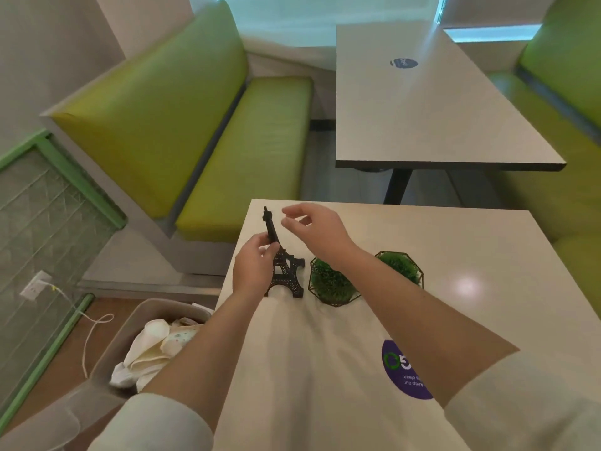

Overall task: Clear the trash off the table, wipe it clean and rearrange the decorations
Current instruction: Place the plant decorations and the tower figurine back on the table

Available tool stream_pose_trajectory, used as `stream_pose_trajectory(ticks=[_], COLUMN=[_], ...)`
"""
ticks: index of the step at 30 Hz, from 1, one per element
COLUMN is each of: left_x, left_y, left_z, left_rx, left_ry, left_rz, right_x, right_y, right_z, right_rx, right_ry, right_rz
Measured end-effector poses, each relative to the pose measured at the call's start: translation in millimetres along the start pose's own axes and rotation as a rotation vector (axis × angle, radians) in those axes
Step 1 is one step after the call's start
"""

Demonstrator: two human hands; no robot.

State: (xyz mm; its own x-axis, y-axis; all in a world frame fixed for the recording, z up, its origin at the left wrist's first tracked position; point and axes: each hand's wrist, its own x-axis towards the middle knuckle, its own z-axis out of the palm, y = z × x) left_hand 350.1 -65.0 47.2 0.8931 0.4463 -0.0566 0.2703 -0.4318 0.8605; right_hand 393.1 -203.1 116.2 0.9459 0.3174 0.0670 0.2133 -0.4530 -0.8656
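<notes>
On the white desk (455, 242) a black Eiffel Tower model (282, 265) stands near the left edge, its shaft pinched by the left hand (253, 265). The right hand (312, 229) hovers just beside the spire, fingers loosely curled, holding nothing. Right of the model sit two green plants in wire pots (331, 283) (401, 266) (the forearm crosses between them). A purple sticker (401, 372) lies nearer. Left of the desk, on the floor, a bin (130, 327) holds crumpled paper (149, 349).

A pale, glossy rectangular table (487, 255) carries a black metal Eiffel Tower model (286, 271). Beside it stand two green faux plants in wire-frame pots (331, 283). A round purple sticker (401, 372) lies nearer.
</notes>
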Motion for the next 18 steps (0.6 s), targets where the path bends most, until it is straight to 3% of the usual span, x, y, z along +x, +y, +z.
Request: stream_pose_trajectory(ticks=[5,18], left_x=[3.8,1.2], left_y=[-0.1,-2.3], left_z=[-3.8,2.2], left_rx=[0.001,-0.020], left_ry=[-0.021,-0.111], left_rz=[0.017,0.061], right_x=[15.2,9.5], right_y=[-14.4,-10.0], right_z=[12.0,11.3], right_rx=[0.011,0.031], right_ry=[-0.067,0.008], right_rz=[-0.009,0.016])
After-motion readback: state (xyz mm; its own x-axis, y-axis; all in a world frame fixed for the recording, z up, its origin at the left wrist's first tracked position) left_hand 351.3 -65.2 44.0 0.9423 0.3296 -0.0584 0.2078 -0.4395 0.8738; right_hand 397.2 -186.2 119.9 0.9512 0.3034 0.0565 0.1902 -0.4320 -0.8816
